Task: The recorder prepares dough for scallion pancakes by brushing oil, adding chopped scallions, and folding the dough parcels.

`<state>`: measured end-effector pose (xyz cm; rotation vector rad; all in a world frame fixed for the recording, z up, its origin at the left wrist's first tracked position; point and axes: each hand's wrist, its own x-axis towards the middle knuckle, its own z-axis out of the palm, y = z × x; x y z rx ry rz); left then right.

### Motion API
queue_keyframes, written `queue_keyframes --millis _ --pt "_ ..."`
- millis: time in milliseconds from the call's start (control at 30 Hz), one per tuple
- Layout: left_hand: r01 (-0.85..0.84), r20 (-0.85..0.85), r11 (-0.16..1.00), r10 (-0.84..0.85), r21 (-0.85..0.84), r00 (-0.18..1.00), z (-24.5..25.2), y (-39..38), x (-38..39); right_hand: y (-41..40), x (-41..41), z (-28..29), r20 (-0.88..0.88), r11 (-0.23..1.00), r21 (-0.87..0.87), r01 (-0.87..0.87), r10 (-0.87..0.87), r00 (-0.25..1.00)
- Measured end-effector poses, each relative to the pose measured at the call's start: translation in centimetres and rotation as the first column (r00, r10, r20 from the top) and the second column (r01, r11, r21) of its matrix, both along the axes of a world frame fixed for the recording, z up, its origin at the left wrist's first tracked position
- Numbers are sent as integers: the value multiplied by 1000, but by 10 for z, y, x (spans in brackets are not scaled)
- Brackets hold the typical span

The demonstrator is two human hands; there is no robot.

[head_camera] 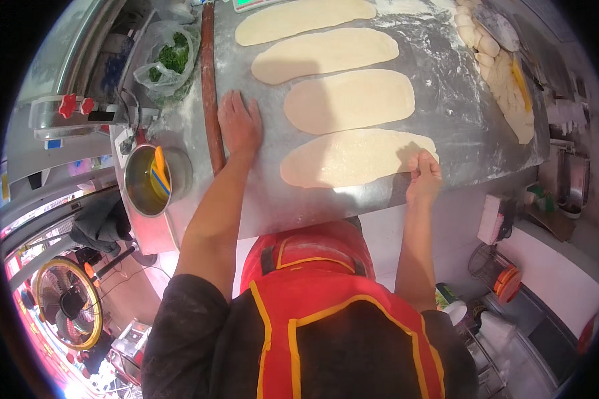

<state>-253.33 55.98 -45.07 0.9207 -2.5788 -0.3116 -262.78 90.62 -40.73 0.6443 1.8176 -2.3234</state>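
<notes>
Four long flattened dough sheets lie in a row on the floured metal worktable [444,109]. The nearest dough sheet [339,159] has its right end drawn to a corner, where my right hand [425,174] has its fingers pinched together on the edge. Some of that corner is hidden behind the fingers. Palm down on the table, my left hand [240,124] is empty with its fingers apart. Right beside it, on its left, runs a long reddish-brown wooden rolling pin [209,85]. Beyond the nearest sheet lie the second dough sheet [369,99] and two more.
At the left front corner stands a metal pot [130,184] holding yellow liquid and an orange-handled utensil [160,167]. Behind it lies a plastic bag of chopped greens [172,57]. Dough pieces [504,85] line the right edge. A fan [69,303] stands lower left.
</notes>
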Motion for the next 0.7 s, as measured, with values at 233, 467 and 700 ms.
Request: queue_keyframes --millis 233,467,700 --pt "3 -13 1000 -3 -12 1000 0 1 -4 -67 57 1 -9 916 53 -397 398 917" --pt "17 -29 999 -18 -30 999 -1 1 -4 10 -1 -10 -56 997 72 -7 11 998" --pt "-3 19 999 4 -43 1000 0 1 -1 17 -4 -1 77 998 43 -55 51 996"
